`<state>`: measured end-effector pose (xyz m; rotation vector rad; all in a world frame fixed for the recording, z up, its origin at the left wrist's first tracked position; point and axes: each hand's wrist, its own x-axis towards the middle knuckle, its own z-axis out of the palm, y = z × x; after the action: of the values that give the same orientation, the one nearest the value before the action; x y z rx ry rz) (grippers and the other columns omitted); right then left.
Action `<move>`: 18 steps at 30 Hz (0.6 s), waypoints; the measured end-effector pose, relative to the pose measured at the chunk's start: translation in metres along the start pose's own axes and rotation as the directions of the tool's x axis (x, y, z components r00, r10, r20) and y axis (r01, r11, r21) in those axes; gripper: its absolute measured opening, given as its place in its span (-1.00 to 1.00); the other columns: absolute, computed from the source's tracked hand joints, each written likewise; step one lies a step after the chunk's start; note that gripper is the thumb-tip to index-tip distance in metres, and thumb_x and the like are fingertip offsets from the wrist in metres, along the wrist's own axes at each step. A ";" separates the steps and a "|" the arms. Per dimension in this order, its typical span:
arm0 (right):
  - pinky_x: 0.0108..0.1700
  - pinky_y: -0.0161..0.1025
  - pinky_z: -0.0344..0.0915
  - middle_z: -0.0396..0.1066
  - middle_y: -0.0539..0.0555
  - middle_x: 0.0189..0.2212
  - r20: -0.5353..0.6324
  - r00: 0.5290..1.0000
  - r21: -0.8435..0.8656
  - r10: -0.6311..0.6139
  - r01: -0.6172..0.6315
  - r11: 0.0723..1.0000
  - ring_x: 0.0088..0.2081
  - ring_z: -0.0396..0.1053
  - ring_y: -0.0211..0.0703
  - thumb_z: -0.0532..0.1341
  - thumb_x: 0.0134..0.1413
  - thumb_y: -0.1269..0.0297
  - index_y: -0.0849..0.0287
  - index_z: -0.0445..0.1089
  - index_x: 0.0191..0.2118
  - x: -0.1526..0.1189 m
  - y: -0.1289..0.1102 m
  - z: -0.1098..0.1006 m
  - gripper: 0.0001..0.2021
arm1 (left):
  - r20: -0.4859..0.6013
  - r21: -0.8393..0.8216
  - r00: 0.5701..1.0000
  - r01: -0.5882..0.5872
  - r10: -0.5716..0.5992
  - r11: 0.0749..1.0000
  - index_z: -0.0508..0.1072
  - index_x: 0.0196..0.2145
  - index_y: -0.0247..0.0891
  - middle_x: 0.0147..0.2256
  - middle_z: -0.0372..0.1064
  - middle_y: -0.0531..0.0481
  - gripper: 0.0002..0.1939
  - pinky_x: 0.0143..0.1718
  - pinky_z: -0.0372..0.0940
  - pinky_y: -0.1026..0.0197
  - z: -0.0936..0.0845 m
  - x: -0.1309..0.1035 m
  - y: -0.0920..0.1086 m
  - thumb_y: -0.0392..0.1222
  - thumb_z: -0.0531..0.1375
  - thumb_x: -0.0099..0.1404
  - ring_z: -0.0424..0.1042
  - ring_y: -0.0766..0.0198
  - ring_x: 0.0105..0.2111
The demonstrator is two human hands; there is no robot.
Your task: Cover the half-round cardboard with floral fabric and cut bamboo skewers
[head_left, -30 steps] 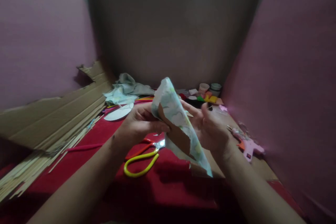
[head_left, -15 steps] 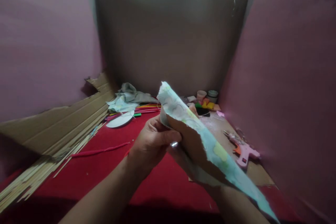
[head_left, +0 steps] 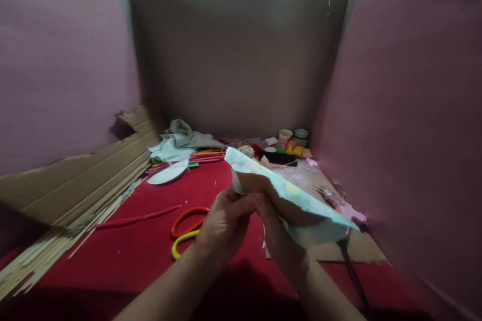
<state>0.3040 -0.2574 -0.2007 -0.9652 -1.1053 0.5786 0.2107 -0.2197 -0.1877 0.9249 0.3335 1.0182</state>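
Note:
A brown cardboard piece is held up in front of me, partly wrapped in a thin pale blue-green patterned sheet with a ragged edge. Whether that sheet is cloth or paper I cannot tell. My left hand pinches the near edge, thumb pressed on the brown side. Close against it, my right hand grips the same edge; its other fingers are hidden behind the piece. Just left of my left hand, scissors with orange-red and yellow handles lie on the red cloth, their blades covered by the hand.
A pink glue gun rests on a board at right, its dark cord trailing forward. Thin wooden sticks and corrugated cardboard line the left side. Behind are a white disc, crumpled cloth and small pots.
The cardboard piece has swung from a steep slant to a flatter one, its top end lower. My right hand has drawn up beside the left. The scissors' handles now show.

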 end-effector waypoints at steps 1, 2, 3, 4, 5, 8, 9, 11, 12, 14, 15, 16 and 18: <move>0.23 -0.02 0.13 0.43 0.00 0.01 -0.037 0.999 0.010 0.025 -0.025 1.000 0.18 0.20 0.03 0.26 0.02 0.11 0.00 0.39 0.04 0.001 0.003 -0.001 -0.58 | -0.017 0.042 0.999 0.028 -0.027 0.999 0.48 -0.40 -0.33 -0.47 0.38 -0.01 -0.75 -0.41 0.27 0.27 -0.004 0.000 0.000 -0.18 0.39 -0.02 0.38 0.29 -0.44; 0.24 -0.02 0.10 0.41 -0.01 0.04 -0.070 0.996 0.046 0.064 -0.061 0.997 0.18 0.20 0.03 0.27 0.00 0.10 0.01 0.39 0.04 0.002 0.006 -0.002 -0.57 | -0.041 0.099 0.998 0.049 -0.045 0.994 0.46 -0.35 -0.34 -0.44 0.38 -0.04 -0.70 -0.45 0.25 0.28 -0.010 0.000 0.002 -0.16 0.40 -0.03 0.36 0.29 -0.45; 0.26 -0.02 0.07 0.39 0.00 0.06 -0.090 0.990 0.104 0.112 -0.102 0.989 0.18 0.20 0.03 0.29 -0.02 0.10 0.02 0.39 0.04 0.003 0.008 -0.004 -0.55 | -0.080 0.171 0.996 0.044 -0.031 0.984 0.43 -0.29 -0.33 -0.39 0.38 -0.06 -0.63 -0.46 0.24 0.28 -0.015 0.000 0.005 -0.15 0.40 -0.03 0.36 0.28 -0.43; 0.26 -0.01 0.06 0.37 0.01 0.08 -0.100 0.982 0.160 0.162 -0.145 0.976 0.17 0.21 0.03 0.31 -0.05 0.11 0.04 0.40 0.03 0.005 0.010 -0.005 -0.54 | -0.129 0.259 0.991 0.013 0.022 0.966 0.39 -0.20 -0.31 -0.33 0.37 -0.07 -0.57 -0.45 0.26 0.28 -0.021 0.000 0.009 -0.13 0.39 -0.02 0.37 0.26 -0.39; 0.26 0.00 0.06 0.37 0.02 0.08 -0.103 0.973 0.200 0.207 -0.183 0.962 0.15 0.23 0.03 0.33 -0.08 0.13 0.06 0.40 0.02 0.005 0.011 -0.007 -0.53 | -0.169 0.368 0.979 -0.043 0.112 0.929 0.35 -0.12 -0.28 -0.25 0.36 -0.09 -0.51 -0.39 0.28 0.25 -0.026 -0.001 0.015 -0.12 0.37 0.02 0.37 0.24 -0.32; 0.18 0.00 0.19 0.44 0.08 -0.01 -0.040 0.953 0.311 0.300 -0.274 0.910 0.06 0.34 0.02 0.35 -0.09 0.20 0.10 0.42 -0.01 0.007 0.011 -0.009 -0.55 | -0.048 0.730 0.882 -0.289 0.468 0.619 0.22 0.07 -0.14 -0.03 0.27 -0.09 -0.43 -0.05 0.25 0.14 -0.034 -0.003 0.033 -0.14 0.31 0.12 0.29 0.16 -0.04; 0.14 -0.02 0.24 0.47 0.08 -0.04 0.002 0.950 0.367 0.312 -0.290 0.884 0.02 0.37 0.01 0.34 -0.07 0.23 0.09 0.41 0.00 0.006 0.010 -0.009 -0.56 | 0.081 0.811 0.860 -0.351 0.505 0.468 0.22 0.09 -0.10 0.03 0.25 -0.09 -0.41 0.03 0.19 0.11 -0.033 -0.004 0.040 -0.16 0.31 0.13 0.24 0.12 0.04; 0.06 -0.06 0.32 0.50 0.07 -0.10 0.116 0.941 0.505 0.319 -0.332 0.797 -0.04 0.42 -0.03 0.31 -0.03 0.30 0.06 0.37 0.05 0.005 0.008 -0.008 -0.55 | 0.305 0.870 0.843 -0.436 0.442 0.231 0.26 0.11 -0.08 0.05 0.26 -0.08 -0.41 0.06 0.16 0.10 -0.028 -0.003 0.050 -0.17 0.31 0.13 0.22 0.10 0.06; 0.03 -0.08 0.34 0.51 0.05 -0.12 0.173 0.933 0.561 0.316 -0.357 0.747 -0.06 0.43 -0.05 0.30 -0.02 0.33 0.05 0.35 0.07 0.005 0.006 -0.007 -0.54 | 0.366 0.874 0.849 -0.454 0.381 0.173 0.28 0.10 -0.08 0.02 0.29 -0.07 -0.45 0.02 0.18 0.12 -0.025 -0.001 0.053 -0.18 0.29 0.16 0.25 0.12 0.02; 0.01 -0.14 0.36 0.51 0.03 -0.13 0.249 0.916 0.624 0.313 -0.399 0.672 -0.07 0.44 -0.10 0.27 0.00 0.38 0.04 0.33 0.09 0.003 0.005 -0.006 -0.53 | 0.401 0.881 0.880 -0.447 0.255 0.157 0.36 0.03 -0.12 -0.10 0.37 -0.05 -0.60 -0.09 0.23 0.20 -0.019 0.003 0.057 -0.20 0.24 0.22 0.33 0.19 -0.11; 0.01 -0.16 0.35 0.51 0.02 -0.14 0.269 0.910 0.641 0.316 -0.414 0.646 -0.07 0.44 -0.12 0.27 0.00 0.39 0.03 0.33 0.10 0.002 0.005 -0.006 -0.52 | 0.394 0.883 0.895 -0.432 0.210 0.183 0.41 -0.03 -0.15 -0.16 0.38 -0.04 -0.68 -0.15 0.24 0.23 -0.017 0.005 0.057 -0.21 0.21 0.24 0.35 0.22 -0.17; 0.01 -0.18 0.35 0.51 0.02 -0.13 0.279 0.905 0.651 0.322 -0.425 0.629 -0.07 0.43 -0.13 0.27 0.01 0.40 0.04 0.33 0.10 0.002 0.005 -0.006 -0.52 | 0.381 0.884 0.909 -0.412 0.169 0.221 0.45 -0.11 -0.18 -0.21 0.39 -0.03 -0.76 -0.19 0.24 0.24 -0.016 0.008 0.056 -0.23 0.20 0.25 0.36 0.24 -0.21; 0.03 -0.19 0.33 0.50 0.02 -0.12 0.290 0.900 0.655 0.326 -0.435 0.617 -0.05 0.42 -0.14 0.26 0.01 0.41 0.04 0.33 0.10 0.001 0.007 -0.008 -0.52 | 0.339 0.879 0.934 -0.358 0.115 0.315 0.49 -0.23 -0.23 -0.26 0.39 -0.02 -0.86 -0.22 0.24 0.25 -0.015 0.011 0.053 -0.27 0.20 0.23 0.36 0.24 -0.23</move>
<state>0.3118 -0.2560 -0.2075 -0.4588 -0.6756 1.3419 0.1764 -0.1919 -0.1533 2.2220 0.6425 0.9355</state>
